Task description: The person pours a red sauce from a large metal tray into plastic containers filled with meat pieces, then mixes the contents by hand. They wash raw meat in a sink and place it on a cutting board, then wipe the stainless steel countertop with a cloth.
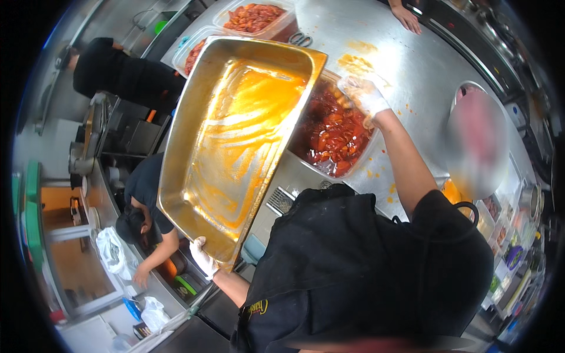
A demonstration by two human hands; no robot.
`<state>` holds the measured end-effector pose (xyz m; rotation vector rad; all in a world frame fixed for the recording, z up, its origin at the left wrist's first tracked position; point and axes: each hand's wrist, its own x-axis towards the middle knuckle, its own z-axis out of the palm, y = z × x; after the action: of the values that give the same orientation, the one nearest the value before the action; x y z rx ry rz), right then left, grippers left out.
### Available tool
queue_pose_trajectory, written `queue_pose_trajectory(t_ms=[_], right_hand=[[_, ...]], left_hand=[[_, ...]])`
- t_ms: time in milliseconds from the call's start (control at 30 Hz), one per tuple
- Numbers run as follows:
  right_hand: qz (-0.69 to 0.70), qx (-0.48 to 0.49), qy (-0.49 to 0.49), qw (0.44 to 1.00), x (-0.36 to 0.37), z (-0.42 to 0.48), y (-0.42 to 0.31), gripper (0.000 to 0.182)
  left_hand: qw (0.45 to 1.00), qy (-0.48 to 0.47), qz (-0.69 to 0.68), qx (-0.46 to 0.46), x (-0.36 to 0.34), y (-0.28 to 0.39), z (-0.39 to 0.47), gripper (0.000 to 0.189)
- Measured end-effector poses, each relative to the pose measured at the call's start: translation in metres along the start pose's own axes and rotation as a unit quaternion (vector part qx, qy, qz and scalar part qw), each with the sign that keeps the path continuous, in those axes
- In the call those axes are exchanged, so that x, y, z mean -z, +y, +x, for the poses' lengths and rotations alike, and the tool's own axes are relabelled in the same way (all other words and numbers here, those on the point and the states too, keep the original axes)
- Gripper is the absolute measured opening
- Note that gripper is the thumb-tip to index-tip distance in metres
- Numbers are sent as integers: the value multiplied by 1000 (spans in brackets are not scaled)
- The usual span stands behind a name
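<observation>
A deep steel pan (238,145), smeared inside with orange sauce, is tilted over the table's edge. My left hand (204,259), in a white glove, grips its lower corner. Beneath the pan's right side stands a clear plastic tub (368,156) holding red marinated meat (340,132) in dark liquid. My right hand (364,97), gloved and sauce-smeared, is over the tub's upper right edge; its fingers look curled, and whether they hold anything is unclear. Two more plastic tubs of red meat, a near one (178,55) and a far one (282,26), stand behind the pan.
Black-handled scissors (300,39) lie beside the far tub. Sauce smears and drops mark the steel table (415,101). A large bowl, partly blurred, stands at the right. One person bends over a counter (165,287) at lower left, another stands at upper left, and another person's hand (405,18) rests at the top.
</observation>
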<state>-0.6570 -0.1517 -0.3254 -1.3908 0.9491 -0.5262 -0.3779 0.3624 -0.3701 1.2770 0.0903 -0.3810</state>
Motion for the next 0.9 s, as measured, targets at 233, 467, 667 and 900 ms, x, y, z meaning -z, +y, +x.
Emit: queue_pose_trajectory(t_ms=[233, 467, 667, 900], right_hand=[[303, 1, 3, 953, -26, -28, -3, 31], [183, 117, -1, 976, -37, -78, -13, 35], [260, 165, 27, 951, -69, -142, -40, 32], [184, 245, 198, 931, -64, -153, -52, 31]], left_hand=[[996, -11, 79, -30, -21, 11, -14, 28], [993, -62, 78, -59, -15, 17, -5, 39], [990, -142, -20, -6, 3, 4, 37, 37], [969, -246, -16, -27, -47, 31, 148, 20]])
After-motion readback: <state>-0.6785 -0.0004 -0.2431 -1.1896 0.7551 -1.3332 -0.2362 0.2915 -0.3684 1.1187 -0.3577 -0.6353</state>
